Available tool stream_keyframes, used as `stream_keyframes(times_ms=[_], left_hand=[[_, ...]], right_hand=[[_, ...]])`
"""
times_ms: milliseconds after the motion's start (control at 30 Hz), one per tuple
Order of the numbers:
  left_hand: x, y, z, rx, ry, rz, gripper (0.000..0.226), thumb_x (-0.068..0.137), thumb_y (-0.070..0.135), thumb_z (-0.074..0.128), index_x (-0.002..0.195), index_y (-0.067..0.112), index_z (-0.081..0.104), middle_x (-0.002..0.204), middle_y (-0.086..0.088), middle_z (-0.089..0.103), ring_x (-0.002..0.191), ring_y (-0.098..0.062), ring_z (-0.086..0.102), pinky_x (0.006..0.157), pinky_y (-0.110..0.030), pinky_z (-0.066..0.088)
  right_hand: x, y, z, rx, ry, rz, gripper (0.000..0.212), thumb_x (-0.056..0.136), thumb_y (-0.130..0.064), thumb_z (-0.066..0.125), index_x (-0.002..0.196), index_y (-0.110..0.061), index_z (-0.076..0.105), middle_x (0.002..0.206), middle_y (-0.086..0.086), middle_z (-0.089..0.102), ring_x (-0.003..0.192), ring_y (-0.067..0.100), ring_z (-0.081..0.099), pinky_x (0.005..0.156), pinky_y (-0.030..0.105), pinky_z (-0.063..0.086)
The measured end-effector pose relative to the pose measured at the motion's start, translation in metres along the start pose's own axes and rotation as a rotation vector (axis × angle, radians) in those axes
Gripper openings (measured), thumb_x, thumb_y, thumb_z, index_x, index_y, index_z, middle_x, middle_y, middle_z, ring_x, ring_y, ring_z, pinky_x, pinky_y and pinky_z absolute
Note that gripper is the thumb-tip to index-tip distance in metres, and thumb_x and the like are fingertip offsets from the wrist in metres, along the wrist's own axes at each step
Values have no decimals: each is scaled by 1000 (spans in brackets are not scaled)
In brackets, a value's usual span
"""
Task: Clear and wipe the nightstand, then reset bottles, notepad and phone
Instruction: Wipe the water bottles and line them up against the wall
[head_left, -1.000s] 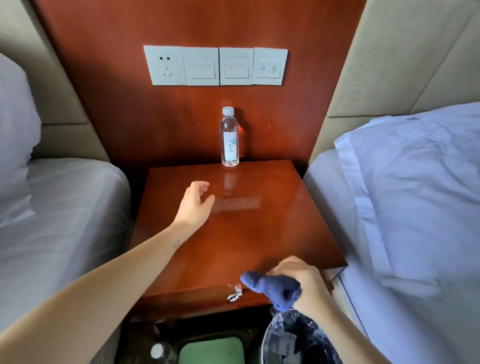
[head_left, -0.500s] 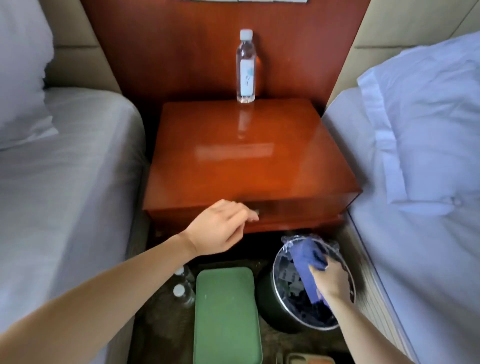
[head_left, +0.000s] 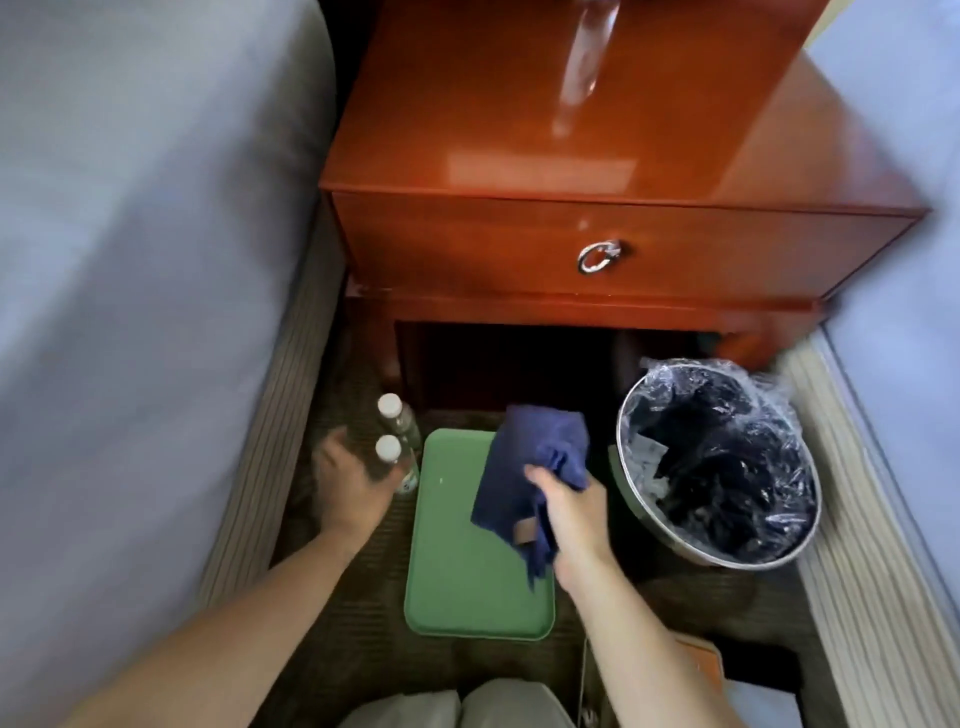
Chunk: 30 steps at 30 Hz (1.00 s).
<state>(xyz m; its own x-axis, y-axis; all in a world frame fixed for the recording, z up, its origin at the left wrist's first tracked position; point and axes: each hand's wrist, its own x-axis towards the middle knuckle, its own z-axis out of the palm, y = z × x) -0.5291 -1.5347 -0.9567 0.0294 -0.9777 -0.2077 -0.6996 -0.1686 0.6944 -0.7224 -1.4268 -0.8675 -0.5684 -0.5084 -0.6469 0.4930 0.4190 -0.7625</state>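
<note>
The right hand (head_left: 569, 501) has its fingers clutching a blue cloth (head_left: 535, 452) over the green tray (head_left: 462, 587), with the bin (head_left: 631, 410) alongside. The left hand (head_left: 350, 486) is at two bottles (head_left: 388, 451) on the floor, but blur hides how its fingers lie.

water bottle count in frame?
3. Nightstand bottle, blurred, cropped at frame top; far floor bottle and near floor bottle, both left of the green tray. Others may be hidden.

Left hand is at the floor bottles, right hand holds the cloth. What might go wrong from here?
1. The two bottles stand close together beside the green tray; the left hand taking one may topple the other.
2. The blue cloth hangs loosely from the right hand over the tray; it may slip from the grip or drag on the tray.
</note>
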Motion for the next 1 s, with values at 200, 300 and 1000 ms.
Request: stream_keyframes(times_ms=[200, 300, 1000], left_hand=[[29, -15, 25, -72, -188, -35, 42, 81, 22, 77, 117, 10, 58, 108, -2, 61, 104, -24, 59, 79, -29, 41], [34, -20, 27, -3, -152, 16, 25, 85, 23, 72, 107, 17, 62, 98, 2, 64, 95, -25, 62, 78, -36, 49], [-20, 283, -171, -320, -94, 686, 27, 77, 58, 64, 85, 32, 66, 76, 8, 63, 71, -10, 59, 69, -35, 50]], right_hand=[[35, 43, 35, -213, -99, 138, 18, 87, -8, 69, 73, -15, 57, 72, 5, 62, 65, 22, 59, 67, 35, 43], [46, 47, 47, -262, -112, 137, 17, 86, -8, 68, 76, -18, 59, 72, 4, 63, 67, 22, 60, 67, 34, 44], [-93, -224, 41, -198, -354, -668, 10, 86, -12, 70, 82, -18, 63, 50, -11, 57, 47, 5, 52, 54, 25, 45]])
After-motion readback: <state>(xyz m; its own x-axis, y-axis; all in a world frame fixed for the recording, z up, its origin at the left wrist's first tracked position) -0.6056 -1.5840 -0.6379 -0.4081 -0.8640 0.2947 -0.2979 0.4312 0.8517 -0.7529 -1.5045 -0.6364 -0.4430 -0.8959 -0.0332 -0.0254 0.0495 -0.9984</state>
